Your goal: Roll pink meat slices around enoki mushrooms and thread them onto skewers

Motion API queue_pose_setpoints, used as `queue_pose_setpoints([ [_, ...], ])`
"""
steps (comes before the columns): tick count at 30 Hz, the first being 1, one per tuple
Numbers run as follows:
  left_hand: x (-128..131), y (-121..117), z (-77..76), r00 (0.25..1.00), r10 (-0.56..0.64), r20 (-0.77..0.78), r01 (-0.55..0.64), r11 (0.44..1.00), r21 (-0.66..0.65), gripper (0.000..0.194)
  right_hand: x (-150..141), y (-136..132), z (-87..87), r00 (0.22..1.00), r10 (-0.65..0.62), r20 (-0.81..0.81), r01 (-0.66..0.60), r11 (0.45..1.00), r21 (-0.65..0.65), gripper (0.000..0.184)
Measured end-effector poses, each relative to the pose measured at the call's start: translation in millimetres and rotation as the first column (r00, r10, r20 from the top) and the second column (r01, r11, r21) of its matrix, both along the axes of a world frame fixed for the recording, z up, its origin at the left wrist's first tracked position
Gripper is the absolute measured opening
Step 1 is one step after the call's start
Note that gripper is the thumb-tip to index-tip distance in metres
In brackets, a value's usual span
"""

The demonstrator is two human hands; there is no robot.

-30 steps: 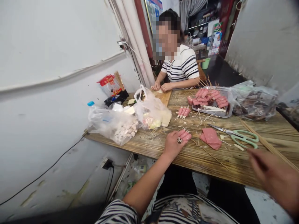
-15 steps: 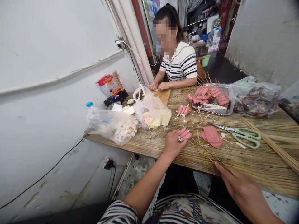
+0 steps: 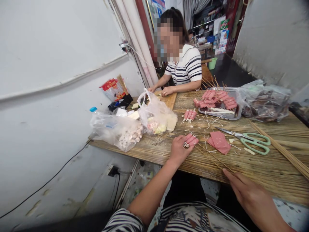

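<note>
My left hand (image 3: 180, 148) is closed around a group of pink meat rolls (image 3: 191, 140) with white enoki mushroom ends, pressed on the table. Thin bamboo skewers (image 3: 212, 156) run from the rolls toward my right hand (image 3: 248, 190), whose fingers are closed on their near ends at the table's front edge. To the right of the rolls lie flat pink meat slices (image 3: 219, 142). Another small set of rolls (image 3: 189, 115) rests farther back. Loose enoki strands (image 3: 207, 120) are scattered between them.
Scissors with green handles (image 3: 255, 142) and a bundle of skewers (image 3: 285, 149) lie at the right. Behind stands a metal tray (image 3: 238, 113) of skewered rolls beside a plastic bag (image 3: 265, 100). Two bags (image 3: 156, 112) of food sit left. A co-worker (image 3: 183, 67) works at a cutting board (image 3: 171, 100).
My hands stay nearly still on the rolls and skewers. Across the table, the co-worker's hands have moved apart over the cutting board.
</note>
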State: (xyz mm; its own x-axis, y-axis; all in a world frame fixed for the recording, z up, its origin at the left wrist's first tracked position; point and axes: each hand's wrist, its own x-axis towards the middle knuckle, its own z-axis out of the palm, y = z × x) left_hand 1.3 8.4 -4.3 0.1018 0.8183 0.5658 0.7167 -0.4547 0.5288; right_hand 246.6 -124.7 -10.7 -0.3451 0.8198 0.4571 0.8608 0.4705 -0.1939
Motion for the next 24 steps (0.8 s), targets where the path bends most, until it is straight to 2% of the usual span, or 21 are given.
queue_pose_setpoints([
  [12,-1.0,-0.7,0.8,0.999,-0.03,0.029,0.029,1.0,0.004,0.035,-1.8,-0.1,-4.3,0.996,-0.025,0.087,0.026,1.0,-0.01,0.037],
  [24,-1.6,-0.1,5.7,0.997,-0.077,0.029,0.077,0.997,-0.007,0.025,-8.0,7.6,4.8,0.989,-0.005,0.149,0.004,1.0,0.006,0.035],
])
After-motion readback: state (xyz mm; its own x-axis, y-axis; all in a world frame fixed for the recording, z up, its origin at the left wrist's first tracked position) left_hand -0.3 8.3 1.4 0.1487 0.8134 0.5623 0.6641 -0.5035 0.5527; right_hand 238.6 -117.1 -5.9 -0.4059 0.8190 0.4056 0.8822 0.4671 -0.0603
